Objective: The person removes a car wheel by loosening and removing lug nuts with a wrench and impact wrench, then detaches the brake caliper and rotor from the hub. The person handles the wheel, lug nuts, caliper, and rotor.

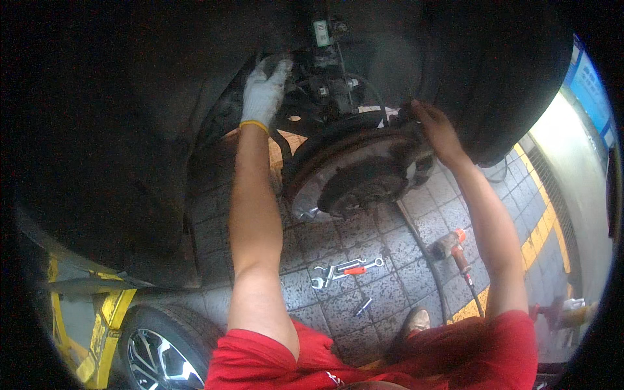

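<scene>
Inside a car's dark wheel arch, my left hand (264, 91), in a white glove with a yellow cuff, reaches up beside the strut (327, 71). Its fingers are bent against a dark part, and what they grip is lost in shadow. My right hand (439, 131), bare, is at the brake caliper side, fingers closed near a dark hose (382, 104); what is in them cannot be made out. Between and below my hands sits the brake disc (305, 185) with its rusty hub (364, 188), the wheel being off.
Wrenches (328, 275) and an orange-handled tool (355, 270) lie on the tiled floor near a small cylindrical piece (363, 307). An impact wrench (455, 250) stands right of a dark hose (422, 244). A wheel (162, 351) and yellow lift frame (107, 331) are lower left.
</scene>
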The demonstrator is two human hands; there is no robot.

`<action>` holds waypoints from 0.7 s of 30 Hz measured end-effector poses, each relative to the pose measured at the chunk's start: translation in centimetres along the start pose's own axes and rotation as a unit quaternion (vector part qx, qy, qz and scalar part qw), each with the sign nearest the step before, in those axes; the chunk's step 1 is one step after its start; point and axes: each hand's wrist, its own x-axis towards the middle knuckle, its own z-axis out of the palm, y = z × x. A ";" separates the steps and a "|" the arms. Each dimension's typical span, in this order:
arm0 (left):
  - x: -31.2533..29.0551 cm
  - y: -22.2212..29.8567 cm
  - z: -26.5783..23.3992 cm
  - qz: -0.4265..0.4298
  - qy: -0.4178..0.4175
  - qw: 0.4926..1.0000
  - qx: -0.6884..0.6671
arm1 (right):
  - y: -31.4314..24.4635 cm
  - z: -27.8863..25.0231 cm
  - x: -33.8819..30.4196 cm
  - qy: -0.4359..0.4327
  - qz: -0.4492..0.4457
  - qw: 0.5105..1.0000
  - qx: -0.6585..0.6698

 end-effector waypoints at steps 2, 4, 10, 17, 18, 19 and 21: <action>0.1 -0.4 0.0 -0.022 -0.017 0.998 -0.062 | -0.2 0.2 -0.4 0.023 0.006 1.000 0.013; 0.0 -0.8 -0.2 -0.001 -0.031 0.997 -0.076 | -0.1 0.3 -0.6 0.025 0.047 0.997 0.061; -0.7 -1.1 -0.8 0.029 -0.028 0.999 -0.020 | 0.6 0.4 -0.3 0.043 0.087 0.989 0.110; 0.3 -2.0 0.1 0.070 -0.012 0.997 0.000 | 0.6 0.4 -1.1 0.074 0.089 0.983 0.142; 0.4 -2.2 0.4 0.050 0.035 0.995 0.082 | 0.6 0.4 -1.1 0.078 0.089 0.984 0.136; 0.5 -2.4 0.3 0.075 0.025 0.995 0.065 | 0.6 0.4 -1.1 0.089 0.090 0.985 0.114; 0.5 -3.0 -0.1 0.110 0.000 0.992 0.056 | 0.6 0.4 -1.0 0.103 0.088 0.989 0.060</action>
